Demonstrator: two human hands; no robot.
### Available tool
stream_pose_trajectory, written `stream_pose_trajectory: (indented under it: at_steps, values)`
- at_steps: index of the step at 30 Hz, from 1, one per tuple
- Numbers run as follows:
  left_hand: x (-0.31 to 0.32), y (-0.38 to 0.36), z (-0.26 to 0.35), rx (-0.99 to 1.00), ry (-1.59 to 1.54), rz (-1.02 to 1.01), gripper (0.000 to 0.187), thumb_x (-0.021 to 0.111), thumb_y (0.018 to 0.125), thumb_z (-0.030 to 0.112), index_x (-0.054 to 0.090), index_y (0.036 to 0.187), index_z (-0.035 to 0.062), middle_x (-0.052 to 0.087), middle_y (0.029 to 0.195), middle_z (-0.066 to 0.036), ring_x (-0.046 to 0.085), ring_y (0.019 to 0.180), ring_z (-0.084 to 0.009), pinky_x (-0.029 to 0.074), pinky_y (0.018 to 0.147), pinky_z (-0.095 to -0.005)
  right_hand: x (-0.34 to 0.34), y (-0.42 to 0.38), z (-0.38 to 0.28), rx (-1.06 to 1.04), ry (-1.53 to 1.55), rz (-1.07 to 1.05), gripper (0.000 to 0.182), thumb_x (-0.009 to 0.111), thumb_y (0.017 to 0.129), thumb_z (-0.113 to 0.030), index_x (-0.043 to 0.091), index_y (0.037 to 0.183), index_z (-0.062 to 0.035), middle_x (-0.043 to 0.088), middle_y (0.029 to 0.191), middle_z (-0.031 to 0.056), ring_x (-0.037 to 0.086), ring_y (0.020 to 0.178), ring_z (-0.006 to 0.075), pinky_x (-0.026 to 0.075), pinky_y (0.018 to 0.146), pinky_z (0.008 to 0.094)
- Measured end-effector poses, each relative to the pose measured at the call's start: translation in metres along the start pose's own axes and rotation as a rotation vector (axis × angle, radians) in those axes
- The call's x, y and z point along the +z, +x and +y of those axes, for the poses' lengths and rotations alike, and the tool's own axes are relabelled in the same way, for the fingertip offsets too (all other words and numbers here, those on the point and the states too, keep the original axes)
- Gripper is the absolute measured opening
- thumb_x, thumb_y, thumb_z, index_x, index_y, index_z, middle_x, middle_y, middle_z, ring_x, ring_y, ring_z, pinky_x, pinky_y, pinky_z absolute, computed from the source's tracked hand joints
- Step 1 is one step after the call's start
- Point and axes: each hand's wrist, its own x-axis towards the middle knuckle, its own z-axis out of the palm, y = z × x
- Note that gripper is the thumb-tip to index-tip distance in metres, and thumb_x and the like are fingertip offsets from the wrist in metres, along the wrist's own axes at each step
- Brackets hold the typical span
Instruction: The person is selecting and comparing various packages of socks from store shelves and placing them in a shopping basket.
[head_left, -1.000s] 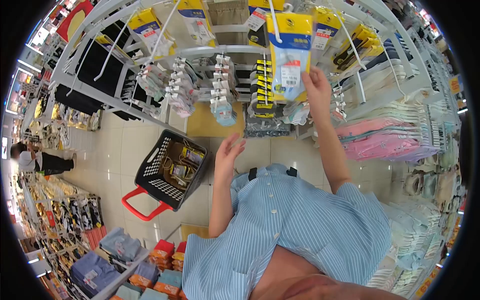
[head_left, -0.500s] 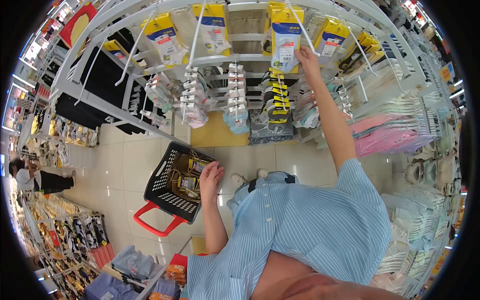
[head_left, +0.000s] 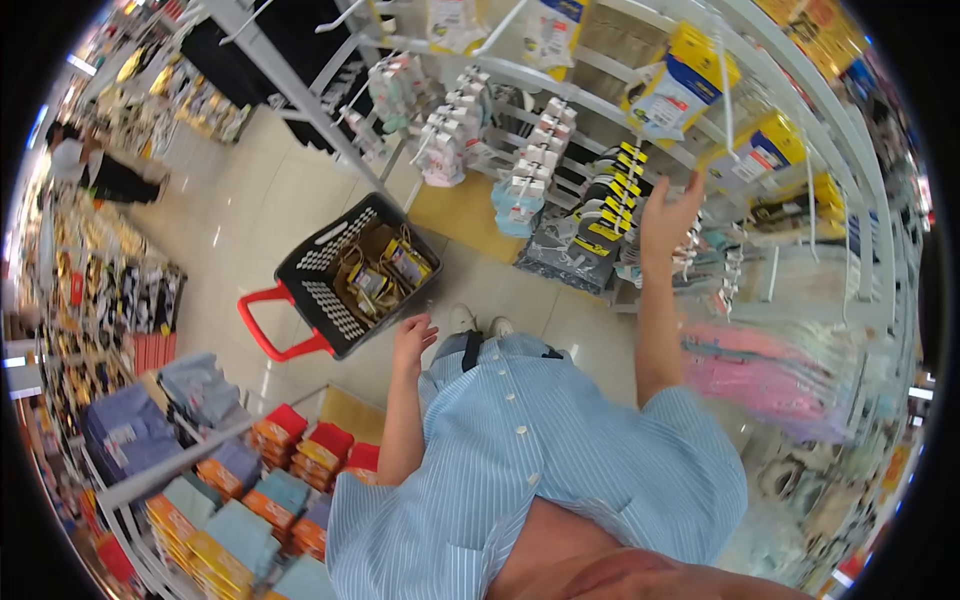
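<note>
My right hand (head_left: 668,218) is raised in front of the rack, thumb and fingers apart, with nothing in it. Just above it hangs a yellow-and-blue sock pack (head_left: 682,82) with a white-and-red price label. To its right is another sock pack (head_left: 757,152) on a hook. Close to the hand's left side hangs a row of dark items with yellow tags (head_left: 612,200). My left hand (head_left: 411,345) is held low near my waist, fingers loosely apart and empty. Beside it on the floor stands a black shopping basket (head_left: 318,285) with a red handle, holding several packs and a brown bag (head_left: 378,245).
White metal rack rails (head_left: 610,65) and protruding hooks run across the top. Pink packaged clothes (head_left: 750,370) hang at right. Behind me at lower left are folded packs (head_left: 235,540) on a shelf. A person (head_left: 100,170) stands far left in the aisle.
My right hand has come off the light-blue sock pack it was touching and is now lower, with fingers spread. The view has turned, so rack and basket appear tilted.
</note>
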Motion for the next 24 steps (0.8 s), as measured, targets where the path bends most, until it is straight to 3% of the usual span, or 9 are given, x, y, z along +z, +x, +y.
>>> stream_pose_trajectory:
  at_steps: [2, 8, 12, 14, 16, 19, 21, 23, 24]
  values:
    - [-0.016, -0.01, -0.014, -0.025, -0.02, 0.088, 0.031, 0.056, 0.086, 0.02, 0.053, 0.109, -0.0004, 0.059, 0.101, -0.01, 0.06, 0.093, -0.0235, 0.048, 0.08, -0.033, -0.009, -0.043, -0.032, 0.124, 0.273, -0.096, 0.046, 0.059, 0.081, -0.01, 0.042, 0.121, 0.0065, 0.046, 0.12, 0.0245, 0.043, 0.116, 0.0365, 0.035, 0.098, 0.0409]
    - [-0.07, 0.009, -0.055, -0.124, 0.159, 0.343, 0.032, 0.057, 0.08, 0.017, 0.056, 0.105, -0.0013, 0.06, 0.092, -0.009, 0.059, 0.084, -0.0202, 0.049, 0.071, -0.0301, -0.003, -0.194, -0.039, 0.013, 0.28, -0.677, 0.038, 0.058, 0.08, -0.005, 0.046, 0.115, 0.0026, 0.046, 0.117, 0.022, 0.045, 0.111, 0.0384, 0.038, 0.095, 0.041]
    - [-0.1, 0.024, -0.053, 0.045, 0.392, 0.495, 0.026, 0.059, 0.075, 0.015, 0.06, 0.095, -0.0025, 0.062, 0.082, -0.012, 0.06, 0.079, -0.0216, 0.047, 0.07, -0.0326, -0.009, -0.237, 0.017, 0.077, -0.036, -1.392, 0.036, 0.058, 0.081, -0.022, 0.055, 0.107, 0.0024, 0.052, 0.111, 0.0234, 0.051, 0.106, 0.0366, 0.041, 0.092, 0.0401]
    - [-0.11, 0.036, -0.046, 0.138, 0.47, 0.577, 0.025, 0.06, 0.073, 0.014, 0.061, 0.091, -0.0032, 0.062, 0.081, -0.016, 0.06, 0.078, -0.0246, 0.047, 0.07, -0.0348, 0.0, -0.27, 0.073, -0.121, -0.059, -1.603, 0.038, 0.058, 0.08, -0.03, 0.059, 0.102, 0.0008, 0.057, 0.104, 0.0226, 0.054, 0.101, 0.035, 0.044, 0.087, 0.0408]
    - [-0.133, 0.056, -0.045, 0.143, 0.527, 0.617, 0.027, 0.061, 0.072, 0.013, 0.061, 0.093, -0.0043, 0.063, 0.085, -0.02, 0.06, 0.079, -0.0291, 0.047, 0.072, -0.0372, 0.011, -0.305, 0.123, -0.042, -0.165, -1.691, 0.036, 0.057, 0.079, -0.03, 0.061, 0.101, -0.0017, 0.059, 0.1, 0.0227, 0.057, 0.096, 0.0363, 0.044, 0.086, 0.0418]
    - [-0.165, 0.073, -0.033, 0.288, 0.707, 0.638, 0.029, 0.064, 0.071, 0.015, 0.06, 0.092, -0.0036, 0.06, 0.092, -0.022, 0.057, 0.089, -0.0351, 0.045, 0.08, -0.0397, 0.008, -0.362, 0.195, 0.674, -0.233, -1.546, 0.029, 0.058, 0.077, -0.025, 0.06, 0.096, -0.0033, 0.06, 0.094, 0.0211, 0.059, 0.085, 0.0331, 0.05, 0.075, 0.0377]
    - [-0.194, 0.079, -0.028, 0.365, 0.791, 0.703, 0.031, 0.065, 0.07, 0.016, 0.06, 0.094, -0.0029, 0.057, 0.097, -0.022, 0.054, 0.094, -0.0365, 0.043, 0.085, -0.0407, -0.013, -0.37, 0.166, 1.253, -0.601, -1.244, 0.024, 0.059, 0.075, -0.023, 0.06, 0.088, -0.0027, 0.06, 0.085, 0.0197, 0.061, 0.073, 0.0304, 0.051, 0.066, 0.034]
    - [-0.226, 0.081, -0.024, 0.385, 0.808, 0.712, 0.032, 0.065, 0.071, 0.017, 0.059, 0.096, -0.0023, 0.056, 0.101, -0.022, 0.053, 0.096, -0.0368, 0.042, 0.087, -0.0412, -0.02, -0.382, 0.133, 1.408, -0.755, -1.095, 0.02, 0.06, 0.073, -0.021, 0.059, 0.08, -0.0021, 0.061, 0.076, 0.0183, 0.062, 0.061, 0.0277, 0.053, 0.058, 0.0303]
    - [-0.236, 0.086, -0.02, 0.378, 0.816, 0.699, 0.032, 0.065, 0.072, 0.017, 0.059, 0.097, -0.0018, 0.055, 0.102, -0.022, 0.053, 0.096, -0.0368, 0.042, 0.086, -0.0413, -0.01, -0.384, 0.114, 1.314, -0.706, -1.186, 0.02, 0.06, 0.073, -0.021, 0.059, 0.079, -0.0015, 0.061, 0.075, 0.0183, 0.061, 0.061, 0.0286, 0.052, 0.059, 0.0317]
